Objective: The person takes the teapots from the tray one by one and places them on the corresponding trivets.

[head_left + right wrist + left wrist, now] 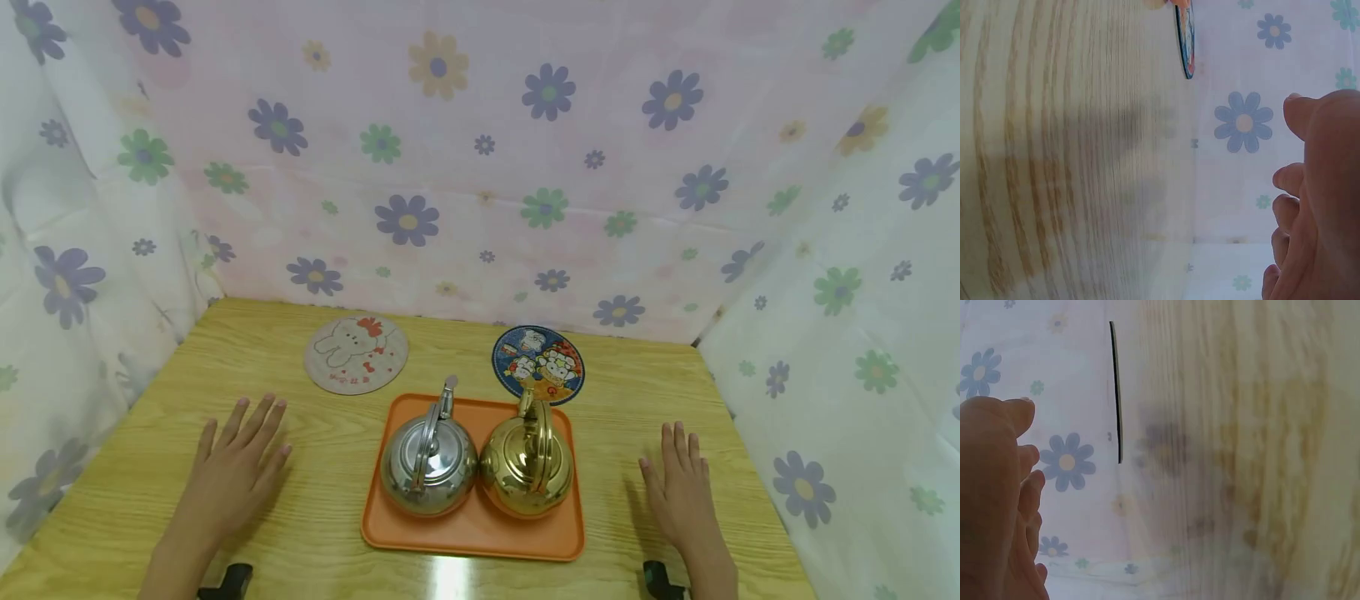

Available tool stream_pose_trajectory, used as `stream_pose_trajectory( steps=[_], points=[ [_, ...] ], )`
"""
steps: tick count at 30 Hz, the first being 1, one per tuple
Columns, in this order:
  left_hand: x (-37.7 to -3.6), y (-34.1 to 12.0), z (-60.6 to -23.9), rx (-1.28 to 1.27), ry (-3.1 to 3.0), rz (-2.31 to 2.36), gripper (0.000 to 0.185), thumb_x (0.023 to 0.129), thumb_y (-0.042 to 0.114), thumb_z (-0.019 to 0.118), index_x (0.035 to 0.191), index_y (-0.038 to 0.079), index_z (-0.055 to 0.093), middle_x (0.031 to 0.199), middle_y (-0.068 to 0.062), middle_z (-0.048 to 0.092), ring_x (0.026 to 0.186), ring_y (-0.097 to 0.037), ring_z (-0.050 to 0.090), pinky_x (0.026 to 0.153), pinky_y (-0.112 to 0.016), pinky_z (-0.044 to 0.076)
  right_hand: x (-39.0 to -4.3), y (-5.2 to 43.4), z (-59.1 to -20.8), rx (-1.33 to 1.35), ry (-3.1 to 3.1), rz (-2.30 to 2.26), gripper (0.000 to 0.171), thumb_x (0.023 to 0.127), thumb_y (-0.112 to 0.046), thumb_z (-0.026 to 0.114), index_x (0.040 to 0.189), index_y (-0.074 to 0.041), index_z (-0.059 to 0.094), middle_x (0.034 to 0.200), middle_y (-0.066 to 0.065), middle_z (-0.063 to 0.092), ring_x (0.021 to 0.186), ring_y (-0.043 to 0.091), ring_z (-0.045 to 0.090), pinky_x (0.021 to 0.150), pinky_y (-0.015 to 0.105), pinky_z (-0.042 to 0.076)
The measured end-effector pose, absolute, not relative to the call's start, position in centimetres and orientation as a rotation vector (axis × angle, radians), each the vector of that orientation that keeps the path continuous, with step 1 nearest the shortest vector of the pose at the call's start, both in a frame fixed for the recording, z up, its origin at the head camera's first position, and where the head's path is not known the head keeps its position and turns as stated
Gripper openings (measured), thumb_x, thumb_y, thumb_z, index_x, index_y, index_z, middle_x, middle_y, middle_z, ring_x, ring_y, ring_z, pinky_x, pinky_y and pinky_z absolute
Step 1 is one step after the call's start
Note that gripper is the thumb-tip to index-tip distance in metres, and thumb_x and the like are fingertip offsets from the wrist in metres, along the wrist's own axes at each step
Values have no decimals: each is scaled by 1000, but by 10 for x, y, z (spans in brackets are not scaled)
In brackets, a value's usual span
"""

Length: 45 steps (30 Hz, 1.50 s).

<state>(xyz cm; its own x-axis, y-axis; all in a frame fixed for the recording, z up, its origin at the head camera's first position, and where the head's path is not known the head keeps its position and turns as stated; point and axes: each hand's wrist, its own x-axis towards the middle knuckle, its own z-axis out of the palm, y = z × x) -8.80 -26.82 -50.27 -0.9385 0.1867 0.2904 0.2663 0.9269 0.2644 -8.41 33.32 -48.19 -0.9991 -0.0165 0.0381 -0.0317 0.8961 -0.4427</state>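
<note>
Both hands lie flat with straight fingers on the desk (322, 492), left hand (228, 475) and right hand (681, 492) flanking the tray (465, 533). Only the head view shows its silver kettle (429, 467) and gold kettle (527, 471). Beyond lie two coasters (356, 354), which the wrist views show edge-on, then a flowered curtain (480, 150).

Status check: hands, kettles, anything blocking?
Left hand and right hand flat on table, holding nothing. Silver kettle and gold kettle touching on orange tray. Nothing blocking.

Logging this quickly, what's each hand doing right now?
Left hand: open, flat on the table, holding nothing.
Right hand: open, flat on the table, holding nothing.
</note>
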Motion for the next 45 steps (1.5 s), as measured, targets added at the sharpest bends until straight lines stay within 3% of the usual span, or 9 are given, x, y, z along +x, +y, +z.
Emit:
stream_pose_trajectory(
  steps=[8, 16, 20, 27, 29, 31, 34, 39, 45],
  points=[
    [-86, -262, -504, -385, -2815, -476, 65, 107, 34, 50, 163, 13, 25, 167, -14, 25, 159, -31, 1, 123, -66, -2, -77, 331, -479, 58, -2990, 731, 72, 111, -34, 40, 161, 5, 5, 164, 34, -2, 150, 56, -7, 112, 80, 4],
    [-85, -255, -503, -415, -2815, -516, 62, 107, 34, 51, 161, 11, 30, 166, -14, 28, 157, -37, 11, 123, -65, 0, -71, 324, -472, 82, -2964, 739, 70, 111, -31, 42, 161, 4, 7, 165, 31, -1, 151, 53, -8, 114, 78, 2],
    [-83, -244, -497, -452, -2784, -637, 60, 106, 31, 55, 159, 10, 36, 162, -17, 36, 155, -39, 19, 123, -67, 6, -67, 318, -467, 116, -2958, 753, 71, 111, -30, 44, 161, 3, 8, 166, 31, 2, 152, 52, -7, 114, 77, 2],
    [-78, -219, -477, -469, -2687, -884, 51, 105, 20, 58, 153, 10, 47, 151, -19, 52, 140, -48, 42, 116, -65, 27, -60, 302, -466, 225, -2946, 798, 73, 108, -28, 53, 163, -3, 12, 167, 28, 10, 155, 47, -3, 116, 76, 3],
    [-76, -212, -470, -438, -2674, -970, 49, 106, 19, 57, 153, 11, 48, 149, -18, 54, 137, -47, 46, 118, -53, 33, -59, 297, -468, 274, -2941, 828, 74, 106, -27, 56, 164, -6, 14, 167, 26, 12, 155, 46, -2, 116, 76, 5],
    [-74, -203, -464, -418, -2636, -1078, 46, 106, 16, 56, 151, 10, 50, 148, -18, 55, 134, -46, 50, 118, -32, 37, -59, 294, -471, 330, -2934, 875, 75, 105, -26, 59, 164, -11, 16, 168, 23, 14, 155, 46, 0, 116, 76, 6],
    [-72, -189, -457, -398, -2570, -1209, 42, 106, 14, 54, 148, 8, 54, 144, -15, 59, 133, -34, 55, 106, -3, 31, -61, 291, -475, 425, -2918, 943, 76, 102, -26, 63, 164, -17, 19, 168, 19, 17, 155, 45, 3, 116, 76, 8],
    [-72, -167, -448, -380, -2445, -1426, 36, 106, 9, 53, 141, 3, 60, 132, -11, 69, 121, -3, 61, 98, -2, 39, -69, 289, -480, 555, -2894, 953, 78, 100, -24, 67, 164, -20, 23, 167, 14, 23, 155, 44, 11, 114, 76, 15],
    [-74, -149, -442, -419, -2202, -1821, 30, 107, 1, 45, 129, -7, 64, 115, -1, 74, 101, -9, 71, 90, -17, 55, -79, 292, -482, 664, -2890, 865, 82, 94, -26, 75, 162, -20, 30, 165, 12, 32, 152, 47, 20, 111, 76, 24]
  ],
)
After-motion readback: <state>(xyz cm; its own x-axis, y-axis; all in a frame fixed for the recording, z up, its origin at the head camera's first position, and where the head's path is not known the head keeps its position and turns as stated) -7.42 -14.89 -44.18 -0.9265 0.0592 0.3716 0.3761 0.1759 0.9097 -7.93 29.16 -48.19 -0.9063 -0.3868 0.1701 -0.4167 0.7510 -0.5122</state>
